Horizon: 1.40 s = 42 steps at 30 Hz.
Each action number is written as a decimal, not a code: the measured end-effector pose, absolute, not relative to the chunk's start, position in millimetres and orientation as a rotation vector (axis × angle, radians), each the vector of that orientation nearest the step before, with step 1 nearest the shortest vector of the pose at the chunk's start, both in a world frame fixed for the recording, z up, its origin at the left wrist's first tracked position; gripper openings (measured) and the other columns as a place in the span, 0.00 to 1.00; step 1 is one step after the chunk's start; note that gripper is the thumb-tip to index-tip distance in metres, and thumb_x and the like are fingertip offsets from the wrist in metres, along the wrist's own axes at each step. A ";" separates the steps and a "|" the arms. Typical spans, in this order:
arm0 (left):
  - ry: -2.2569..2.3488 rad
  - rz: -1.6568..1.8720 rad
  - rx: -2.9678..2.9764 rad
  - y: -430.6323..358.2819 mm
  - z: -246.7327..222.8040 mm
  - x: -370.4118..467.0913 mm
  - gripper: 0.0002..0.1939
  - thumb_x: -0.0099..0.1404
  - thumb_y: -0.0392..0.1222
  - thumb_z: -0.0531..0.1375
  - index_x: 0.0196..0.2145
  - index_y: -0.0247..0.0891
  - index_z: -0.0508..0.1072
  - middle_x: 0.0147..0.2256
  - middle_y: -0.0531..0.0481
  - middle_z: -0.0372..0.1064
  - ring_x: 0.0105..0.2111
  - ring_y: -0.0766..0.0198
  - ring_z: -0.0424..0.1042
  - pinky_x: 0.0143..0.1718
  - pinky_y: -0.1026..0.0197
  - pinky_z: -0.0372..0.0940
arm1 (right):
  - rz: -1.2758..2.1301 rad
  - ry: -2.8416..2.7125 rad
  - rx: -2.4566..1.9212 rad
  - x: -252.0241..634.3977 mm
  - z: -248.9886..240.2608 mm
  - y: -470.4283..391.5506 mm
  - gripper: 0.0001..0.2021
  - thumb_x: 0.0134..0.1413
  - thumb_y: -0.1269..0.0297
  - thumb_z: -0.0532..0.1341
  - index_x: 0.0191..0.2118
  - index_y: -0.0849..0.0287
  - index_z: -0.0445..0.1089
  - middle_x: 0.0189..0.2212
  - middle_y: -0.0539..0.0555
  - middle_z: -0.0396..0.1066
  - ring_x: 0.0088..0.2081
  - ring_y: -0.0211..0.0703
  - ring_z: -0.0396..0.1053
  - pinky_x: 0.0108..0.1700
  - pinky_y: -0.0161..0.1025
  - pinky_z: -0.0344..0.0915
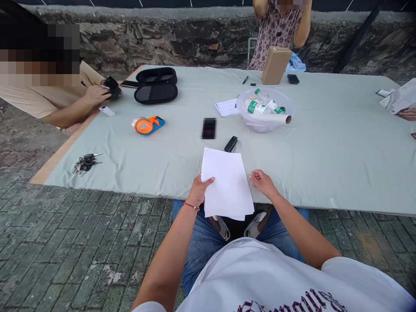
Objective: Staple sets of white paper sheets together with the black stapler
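Observation:
A small stack of white paper sheets (226,184) hangs over the table's near edge above my lap, its lower corners slightly uneven. My left hand (200,189) is closed on the stack's left edge, thumb on top and the other fingers hidden beneath. Just off the right edge, my right hand (262,183) hovers with loosely bent fingers and nothing in them. A black stapler (231,144) lies right behind the top of the sheets. Beyond it is a dark phone-like rectangle (209,128), its surface blurred out.
A plastic basin (260,123) holds bottles and a roll. An orange-and-blue tape dispenser (148,125), keys (86,163) and an open black case (156,86) lie leftward. A cardboard box (276,65) stands at the back. People sit left, opposite and at far right.

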<state>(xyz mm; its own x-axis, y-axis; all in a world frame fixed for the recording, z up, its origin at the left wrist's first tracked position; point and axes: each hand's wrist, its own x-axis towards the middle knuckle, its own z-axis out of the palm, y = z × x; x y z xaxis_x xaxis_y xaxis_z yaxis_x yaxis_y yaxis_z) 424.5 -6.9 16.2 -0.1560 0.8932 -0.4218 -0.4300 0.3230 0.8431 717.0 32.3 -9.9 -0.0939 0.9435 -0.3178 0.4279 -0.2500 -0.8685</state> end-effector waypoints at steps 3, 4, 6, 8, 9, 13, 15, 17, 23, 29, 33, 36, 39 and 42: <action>1.169 1.256 0.520 -8.6 27.7 428.7 0.35 0.43 0.46 0.77 0.49 0.36 0.74 0.47 0.39 0.78 0.43 0.50 0.78 0.47 0.47 0.73 | 1.511 -1.393 -1.530 714.0 -3.9 30.9 0.32 0.55 0.44 0.64 0.60 0.54 0.62 0.53 0.59 0.72 0.54 0.48 0.71 0.55 0.48 0.70; 1.147 1.261 0.525 -9.2 32.0 430.1 0.35 0.43 0.45 0.77 0.49 0.36 0.75 0.48 0.40 0.78 0.44 0.50 0.78 0.47 0.48 0.73 | 1.591 -1.330 -1.481 712.2 -0.9 30.2 0.33 0.56 0.44 0.64 0.62 0.53 0.60 0.55 0.59 0.72 0.55 0.48 0.70 0.57 0.49 0.69; 1.109 1.274 0.539 -10.4 41.3 432.4 0.33 0.44 0.45 0.77 0.48 0.37 0.75 0.47 0.41 0.78 0.45 0.50 0.77 0.47 0.48 0.73 | 1.717 -1.192 -1.402 708.6 6.6 29.2 0.34 0.55 0.45 0.65 0.63 0.52 0.60 0.57 0.58 0.71 0.57 0.46 0.70 0.61 0.47 0.66; 1.082 1.286 0.574 -10.5 51.4 433.3 0.31 0.45 0.44 0.77 0.46 0.37 0.77 0.46 0.42 0.79 0.45 0.49 0.77 0.48 0.49 0.73 | 1.825 -1.069 -1.344 706.1 15.5 29.7 0.34 0.53 0.46 0.68 0.62 0.52 0.63 0.58 0.57 0.71 0.57 0.46 0.70 0.60 0.45 0.66; 1.074 1.290 0.601 -9.9 56.8 433.2 0.30 0.45 0.44 0.77 0.45 0.37 0.77 0.45 0.42 0.79 0.45 0.49 0.77 0.48 0.49 0.73 | 1.888 -1.024 -1.303 705.3 20.4 31.0 0.33 0.51 0.46 0.69 0.61 0.52 0.65 0.57 0.57 0.72 0.56 0.46 0.71 0.58 0.44 0.68; 1.062 1.275 0.778 -1.9 80.2 428.2 0.27 0.45 0.46 0.77 0.43 0.37 0.79 0.42 0.44 0.80 0.45 0.48 0.77 0.49 0.48 0.73 | 2.094 -1.005 -1.050 704.2 42.8 44.9 0.29 0.44 0.51 0.74 0.52 0.57 0.74 0.49 0.59 0.77 0.47 0.50 0.77 0.51 0.45 0.72; 1.086 1.255 0.906 5.4 91.5 423.3 0.25 0.47 0.47 0.76 0.42 0.36 0.80 0.42 0.44 0.80 0.46 0.47 0.77 0.49 0.48 0.72 | 1.960 -1.036 -1.000 704.3 54.5 55.6 0.27 0.40 0.54 0.76 0.48 0.57 0.76 0.46 0.57 0.79 0.46 0.49 0.77 0.52 0.46 0.71; 1.134 1.248 1.029 14.2 100.7 418.1 0.24 0.48 0.48 0.75 0.42 0.35 0.80 0.41 0.44 0.80 0.46 0.47 0.76 0.49 0.49 0.72 | 1.697 -1.043 -1.003 705.0 64.7 65.9 0.26 0.38 0.56 0.77 0.47 0.53 0.76 0.46 0.54 0.79 0.48 0.48 0.75 0.54 0.46 0.70; 1.117 1.260 1.101 40.4 98.4 411.8 0.31 0.48 0.48 0.75 0.48 0.34 0.78 0.49 0.40 0.77 0.53 0.46 0.73 0.55 0.50 0.68 | 1.499 -1.194 -1.017 709.3 71.7 77.9 0.23 0.40 0.56 0.76 0.45 0.52 0.78 0.47 0.51 0.78 0.53 0.49 0.73 0.58 0.49 0.68; 1.101 1.293 0.962 43.6 73.4 421.0 0.31 0.44 0.45 0.77 0.45 0.32 0.78 0.48 0.38 0.77 0.55 0.46 0.72 0.57 0.48 0.66 | 1.572 -1.313 -0.988 702.8 62.3 72.3 0.22 0.39 0.57 0.76 0.43 0.55 0.79 0.45 0.52 0.79 0.50 0.49 0.74 0.58 0.49 0.67; 1.110 1.296 0.975 40.7 75.4 421.7 0.31 0.44 0.45 0.77 0.45 0.33 0.78 0.48 0.39 0.77 0.53 0.45 0.73 0.56 0.49 0.68 | 1.565 -1.320 -1.012 700.3 63.0 72.7 0.24 0.39 0.56 0.76 0.45 0.55 0.78 0.46 0.53 0.79 0.50 0.50 0.75 0.56 0.48 0.69; 1.156 1.205 1.014 40.1 79.0 417.3 0.29 0.44 0.46 0.77 0.44 0.34 0.79 0.46 0.39 0.78 0.49 0.44 0.75 0.51 0.48 0.70 | 1.524 -1.333 -1.065 700.2 65.4 74.0 0.24 0.41 0.56 0.75 0.47 0.55 0.78 0.47 0.53 0.79 0.50 0.51 0.75 0.54 0.48 0.71; 1.210 1.119 1.063 37.7 80.2 415.5 0.23 0.47 0.48 0.76 0.39 0.33 0.81 0.42 0.41 0.79 0.46 0.46 0.75 0.48 0.50 0.71 | 1.532 -1.337 -1.141 697.6 69.1 72.7 0.22 0.40 0.55 0.76 0.43 0.57 0.79 0.45 0.56 0.79 0.49 0.53 0.75 0.52 0.47 0.72; 1.157 1.231 1.042 34.1 80.9 416.4 0.20 0.50 0.50 0.74 0.38 0.36 0.80 0.41 0.45 0.79 0.47 0.50 0.75 0.48 0.54 0.70 | 1.499 -1.223 -1.128 695.6 73.0 70.7 0.21 0.41 0.54 0.76 0.42 0.57 0.79 0.45 0.57 0.79 0.50 0.53 0.75 0.52 0.46 0.72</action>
<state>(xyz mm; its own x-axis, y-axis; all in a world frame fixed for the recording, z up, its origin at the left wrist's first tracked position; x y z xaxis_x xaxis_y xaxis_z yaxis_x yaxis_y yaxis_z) 416.4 34.1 80.9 -0.0161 0.9969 -0.0771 -0.1386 0.0742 0.9876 695.6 70.7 73.0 -0.2090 0.9708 -0.1178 -0.0796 -0.1370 -0.9874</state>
